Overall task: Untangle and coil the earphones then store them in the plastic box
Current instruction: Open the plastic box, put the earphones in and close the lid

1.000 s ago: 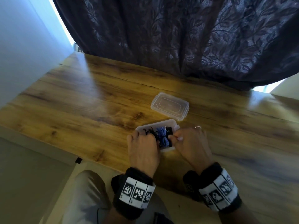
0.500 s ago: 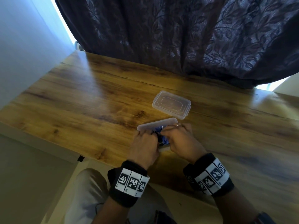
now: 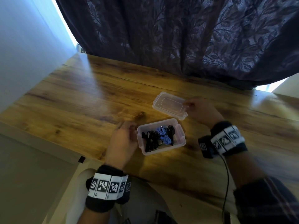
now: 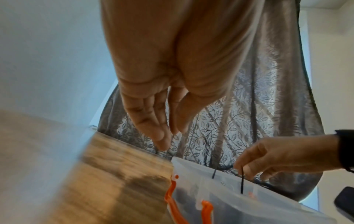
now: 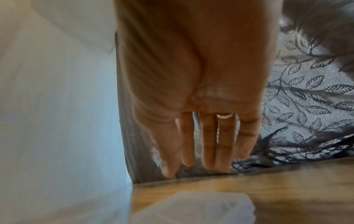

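Observation:
A clear plastic box (image 3: pixel 182 138) stands open on the wooden table near its front edge. Coiled black and blue earphones (image 3: pixel 157 138) lie inside it. In the left wrist view, black cord ends (image 4: pixel 242 183) stick up above the box (image 4: pixel 220 200), whose clips are orange. The box's clear lid (image 3: pixel 169 105) lies flat just beyond it. My left hand (image 3: pixel 125 131) hovers beside the box's left wall, fingers (image 4: pixel 162 136) straight, holding nothing. My right hand (image 3: pixel 191 106) is at the lid's right edge, fingers (image 5: pixel 208 151) extended above the lid (image 5: pixel 201 209). The blur hides whether they touch it.
A dark leaf-patterned curtain (image 3: pixel 186 38) hangs along the table's far edge. A pale wall (image 3: pixel 24 46) closes the left side. My knee (image 3: pixel 84 178) sits under the front edge. A thin black cable (image 3: pixel 227 180) hangs from my right wristband.
Both hands have come off the earphones in the box. The right hand moved away to the far right, up to the lid. The left hand drew back to the box's left side.

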A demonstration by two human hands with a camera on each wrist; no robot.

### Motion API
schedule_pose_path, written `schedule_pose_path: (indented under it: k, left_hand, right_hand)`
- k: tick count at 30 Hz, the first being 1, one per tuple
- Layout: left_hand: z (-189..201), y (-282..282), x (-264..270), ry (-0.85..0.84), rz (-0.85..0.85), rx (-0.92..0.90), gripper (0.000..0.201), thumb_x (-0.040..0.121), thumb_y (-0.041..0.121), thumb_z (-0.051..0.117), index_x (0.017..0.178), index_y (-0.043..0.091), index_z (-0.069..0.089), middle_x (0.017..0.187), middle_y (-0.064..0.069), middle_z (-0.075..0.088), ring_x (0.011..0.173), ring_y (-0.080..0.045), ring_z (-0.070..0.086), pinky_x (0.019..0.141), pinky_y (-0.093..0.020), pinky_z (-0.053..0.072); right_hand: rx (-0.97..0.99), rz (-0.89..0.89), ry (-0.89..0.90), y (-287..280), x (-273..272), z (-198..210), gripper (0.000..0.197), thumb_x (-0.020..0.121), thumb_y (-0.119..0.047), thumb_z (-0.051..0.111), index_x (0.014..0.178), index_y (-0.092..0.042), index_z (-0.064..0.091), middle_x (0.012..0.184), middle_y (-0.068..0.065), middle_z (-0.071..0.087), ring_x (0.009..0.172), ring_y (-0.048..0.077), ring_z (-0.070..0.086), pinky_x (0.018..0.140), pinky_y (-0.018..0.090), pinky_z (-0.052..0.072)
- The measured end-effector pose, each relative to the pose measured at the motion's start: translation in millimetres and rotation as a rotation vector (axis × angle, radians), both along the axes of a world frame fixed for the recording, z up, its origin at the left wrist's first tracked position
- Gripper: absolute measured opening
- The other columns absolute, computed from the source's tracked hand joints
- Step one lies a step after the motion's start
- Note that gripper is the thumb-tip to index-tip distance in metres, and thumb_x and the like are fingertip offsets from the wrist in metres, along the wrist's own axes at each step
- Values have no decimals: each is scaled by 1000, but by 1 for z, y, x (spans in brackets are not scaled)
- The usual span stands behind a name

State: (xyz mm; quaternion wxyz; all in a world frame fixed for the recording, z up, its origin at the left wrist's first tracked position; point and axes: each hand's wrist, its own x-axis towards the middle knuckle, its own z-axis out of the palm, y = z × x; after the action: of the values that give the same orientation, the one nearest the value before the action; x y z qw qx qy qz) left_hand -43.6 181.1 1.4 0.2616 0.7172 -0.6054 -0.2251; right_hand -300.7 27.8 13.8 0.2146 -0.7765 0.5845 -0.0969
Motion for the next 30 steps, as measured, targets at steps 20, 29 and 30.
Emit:
schedule_pose_path:
  k: [20, 29, 30]
  left_hand:
    - [-30, 2, 23, 610, 29, 191, 28, 97, 10, 60, 114, 32, 64, 95, -3, 72, 81, -15, 65, 70, -32, 53]
    - [-14, 2, 25, 835, 221, 298, 51, 102, 51, 37, 99, 12, 70, 81, -7, 75, 74, -22, 67, 78, -43, 55]
    - [-15, 3, 25, 825, 209, 296, 47, 101, 48, 43, 100, 10, 70, 84, -9, 74, 77, -25, 65, 83, -48, 54]
  right_hand:
    - [188, 51, 2, -22, 2, 8, 79, 63, -48, 85, 130, -47, 43, 141, -2, 40, 131, 28, 35, 106, 52, 40]
    - [168, 602, 40, 53, 46, 20, 64, 74, -50, 81, 130, -55, 51, 156, -11, 22, 143, 18, 11, 118, 52, 15]
    - [172, 613, 49, 56, 45, 17, 63, 74, -49, 80, 130, -56, 51, 155, -11, 23, 142, 18, 12, 118, 54, 17]
